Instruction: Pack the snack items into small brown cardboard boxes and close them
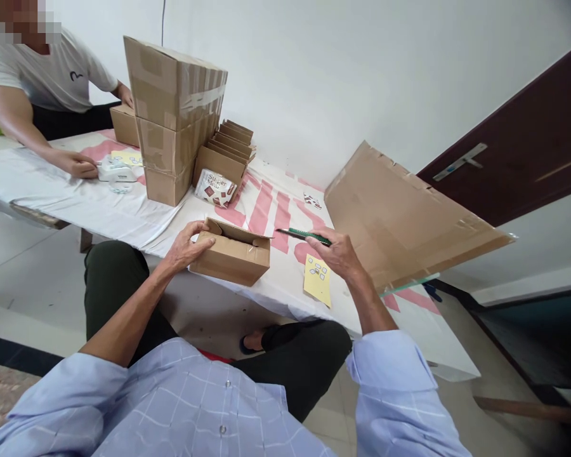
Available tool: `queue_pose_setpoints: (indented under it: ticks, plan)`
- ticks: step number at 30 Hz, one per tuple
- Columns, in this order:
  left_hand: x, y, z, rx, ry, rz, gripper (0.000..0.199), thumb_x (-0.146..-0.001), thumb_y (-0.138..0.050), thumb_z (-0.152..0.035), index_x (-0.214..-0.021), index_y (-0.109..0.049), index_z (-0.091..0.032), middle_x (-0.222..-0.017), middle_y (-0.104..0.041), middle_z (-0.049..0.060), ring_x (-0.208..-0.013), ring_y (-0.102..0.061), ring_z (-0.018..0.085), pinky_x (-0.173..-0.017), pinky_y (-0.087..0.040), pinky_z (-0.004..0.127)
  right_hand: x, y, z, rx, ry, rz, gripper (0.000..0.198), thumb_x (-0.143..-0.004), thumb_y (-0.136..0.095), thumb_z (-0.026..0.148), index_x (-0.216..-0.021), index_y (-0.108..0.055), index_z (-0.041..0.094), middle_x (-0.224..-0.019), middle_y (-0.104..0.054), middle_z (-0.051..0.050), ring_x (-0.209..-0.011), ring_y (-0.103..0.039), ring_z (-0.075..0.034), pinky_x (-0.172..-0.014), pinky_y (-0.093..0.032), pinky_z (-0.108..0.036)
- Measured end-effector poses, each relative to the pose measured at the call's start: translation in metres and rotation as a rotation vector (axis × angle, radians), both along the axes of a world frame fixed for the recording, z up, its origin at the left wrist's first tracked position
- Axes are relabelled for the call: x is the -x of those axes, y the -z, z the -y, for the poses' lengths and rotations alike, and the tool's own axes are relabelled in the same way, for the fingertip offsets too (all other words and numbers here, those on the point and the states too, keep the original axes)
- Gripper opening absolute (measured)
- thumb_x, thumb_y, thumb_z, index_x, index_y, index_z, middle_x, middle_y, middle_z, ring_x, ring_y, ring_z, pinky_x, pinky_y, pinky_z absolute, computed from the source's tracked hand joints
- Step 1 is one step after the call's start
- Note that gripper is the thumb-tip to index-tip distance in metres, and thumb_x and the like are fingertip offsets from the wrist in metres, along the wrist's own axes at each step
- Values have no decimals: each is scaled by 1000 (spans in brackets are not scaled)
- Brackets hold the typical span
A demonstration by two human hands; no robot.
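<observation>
A small brown cardboard box (231,257) rests at the table's front edge, its long top partly open. My left hand (188,246) grips its left end, thumb on the near side and fingers over the back. In my right hand (335,251) is a green utility knife (309,234), its tip pointing left, just right of the box and apart from it. Below that hand a yellow sheet (316,280) with small printed shapes lies on the cloth. Behind the box stands a white packet (216,188) with brown print, leaning on an open carton (219,164).
Taped cartons (164,120) are stacked high at the back left, beside a row of open boxes (235,139). A large cardboard sheet (409,216) stands at the right. Across the table, a person (52,95) touches a white device (117,170) and a box (124,124).
</observation>
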State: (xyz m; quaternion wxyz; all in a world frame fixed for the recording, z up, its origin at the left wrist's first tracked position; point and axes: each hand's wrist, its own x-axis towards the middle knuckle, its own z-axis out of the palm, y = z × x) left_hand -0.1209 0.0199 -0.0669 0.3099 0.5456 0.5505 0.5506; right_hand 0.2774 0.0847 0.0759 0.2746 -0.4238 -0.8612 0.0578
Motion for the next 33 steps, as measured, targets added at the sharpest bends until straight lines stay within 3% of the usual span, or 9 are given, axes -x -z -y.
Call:
queue_pose_setpoints:
  ticks: [3,6,8,11,14,18,22,28,33]
  plan:
    - [4,-4,-1,-37,53,-55,44,-79,-74,-60,-104,-72,-24,-161,-56,13,-145,-55,40,-96,-60,45,-13,51,3,27,149,-127,34,-104,-55,44,-113,-80,22,-108,-78,-8,-98,-69,-26,-90,-52,-38]
    - [10,-12,-4,-49,146,-122,43,-81,-74,-61,-104,-74,-25,-164,-53,14,-153,-48,42,-103,-58,50,-11,121,12,112,406,-58,29,-100,-54,35,-110,-77,19,-106,-73,-11,-96,-64,-26,-88,-53,-38]
    - [14,-18,-5,-47,191,-156,45,-83,-73,-63,-107,-76,-25,-161,-55,14,-153,-48,42,-105,-57,50,-5,162,18,135,502,-20,28,-98,-55,31,-113,-75,19,-106,-70,-10,-98,-62,-26,-90,-52,-39]
    - [19,-24,-5,-41,218,-203,49,-83,-74,-64,-114,-76,-26,-157,-57,14,-150,-52,41,-100,-60,47,4,195,23,108,504,-39,26,-96,-59,32,-113,-74,19,-105,-69,-10,-103,-61,-28,-98,-51,-43]
    - [19,-25,-6,-53,214,-237,54,-83,-73,-65,-122,-74,-26,-155,-58,12,-147,-53,39,-95,-61,43,15,189,23,74,448,-205,31,-101,-56,43,-112,-74,20,-106,-69,-11,-107,-62,-29,-99,-54,-45]
    - [15,-23,-3,-66,187,-239,63,-81,-75,-65,-129,-71,-25,-150,-58,14,-143,-54,39,-89,-61,39,45,149,28,-33,256,-407,39,-108,-49,50,-119,-74,22,-120,-70,-14,-115,-65,-29,-97,-57,-44]
    - [12,-26,3,-68,167,-261,63,-81,-76,-66,-129,-71,-25,-142,-60,13,-136,-58,37,-92,-61,41,82,113,35,-134,88,-277,31,-107,-56,44,-119,-78,25,-121,-74,-13,-121,-64,-31,-111,-51,-49]
    - [10,-42,2,-203,172,-362,40,-84,-76,-60,-102,-74,-25,-144,-65,13,-137,-61,36,-123,-45,53,105,94,32,-32,-15,-115,18,-101,-70,34,-112,-79,23,-111,-76,-12,-112,-65,-31,-107,-51,-49]
    - [4,-44,-1,-277,161,-404,27,-83,-75,-52,-88,-72,-26,-120,-77,12,-122,-68,37,-118,-48,57,102,84,36,47,-55,-167,18,-93,-76,28,-111,-76,24,-114,-77,-10,-110,-67,-29,-105,-52,-45]
